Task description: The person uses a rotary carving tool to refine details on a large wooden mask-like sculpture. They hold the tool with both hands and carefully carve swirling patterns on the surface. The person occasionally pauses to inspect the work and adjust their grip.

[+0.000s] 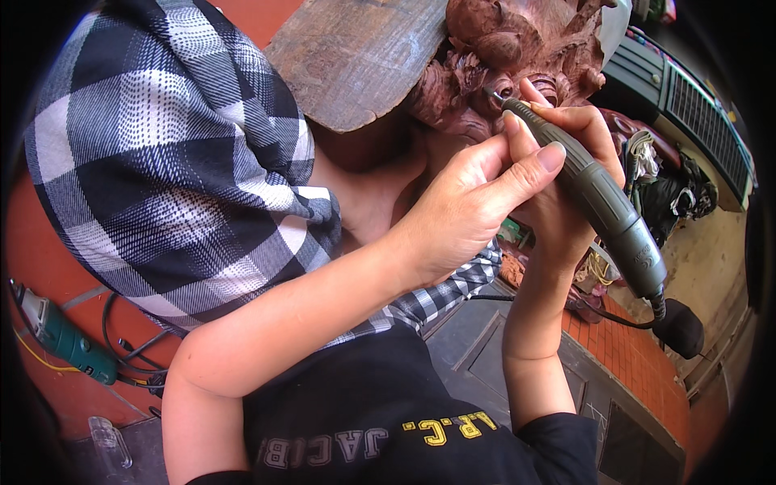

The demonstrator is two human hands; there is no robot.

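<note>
The step in hand appears to be fine detail work on a reddish-brown wood carving (524, 36), which sits at the top of the view, just beyond the fingers and beside a worn wooden board (347, 69). The right hand (598, 136) is wrapped around a grey rotary handpiece (618, 218), one finger laid over its ribbed front part. The left hand (461, 202) comes in from the left with its thumb against the handpiece; its fingers overlap the other hand's, so whether it grips the tool or merely braces is unclear. The handpiece's thin metal tip points at a rounded, ringed detail on the carving; whether it touches is too small to judge. The next move likely calls for light, steady pressure, braced fingertips, and slack in the cable (622, 322) behind.
</note>
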